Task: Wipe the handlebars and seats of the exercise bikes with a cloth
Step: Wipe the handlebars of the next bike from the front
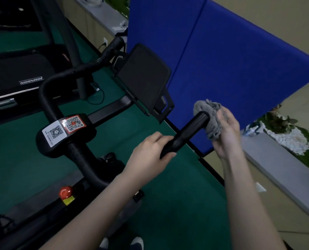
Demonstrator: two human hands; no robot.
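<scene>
A black exercise bike stands in front of me, its right handlebar grip [188, 130] pointing up and to the right. My left hand [150, 152] grips the lower part of that grip. My right hand [225, 134] holds a crumpled grey cloth [209, 118] against the grip's free end. The left side of the handlebar [63, 76] curves away to the upper left. A centre pad with two QR stickers [65, 129] sits over the stem. The seat is not in view.
A black tablet holder [142, 78] rises behind the handlebar. A blue partition [231, 60] stands close on the right, touching distance from the cloth. A red knob [65, 192] sits on the frame below. A treadmill [14, 73] lies at left on green flooring.
</scene>
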